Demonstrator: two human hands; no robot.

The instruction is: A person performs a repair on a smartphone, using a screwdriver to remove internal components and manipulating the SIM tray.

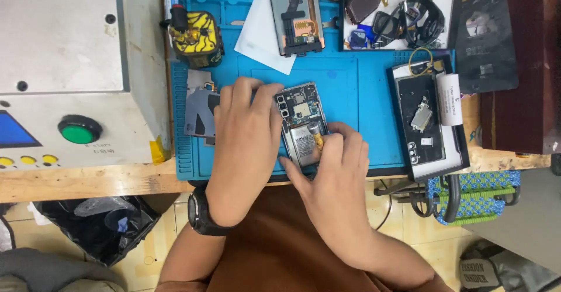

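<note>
**Blue mat, bright bits**

The mat [350, 87] is bright blue. The button [79, 132] is green. The little box [196, 37] is yellow with black squiggles. The watch [201, 213] is black. The wooden surface [87, 181] is light brown.
</note>
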